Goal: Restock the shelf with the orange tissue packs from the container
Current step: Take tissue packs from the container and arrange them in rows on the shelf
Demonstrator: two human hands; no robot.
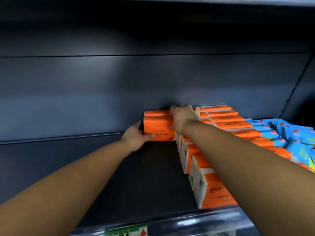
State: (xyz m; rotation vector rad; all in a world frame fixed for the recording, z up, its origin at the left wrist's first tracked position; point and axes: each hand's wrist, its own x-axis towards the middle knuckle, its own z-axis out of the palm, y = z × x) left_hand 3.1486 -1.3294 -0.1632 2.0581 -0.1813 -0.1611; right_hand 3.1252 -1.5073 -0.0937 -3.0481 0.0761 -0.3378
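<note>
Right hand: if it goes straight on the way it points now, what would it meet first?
Probably the shelf's dark back panel. The right hand grips the stacked orange tissue packs from above, fingers over their far edge, pointing at that panel; the gap between is unclear.

Dark blue-grey back panel (119,86), softly lit at left; a slotted upright (293,92), seemingly metal, far right.

dark shelf (105,176), orange tissue packs (228,124), blue packs (289,133)
</note>
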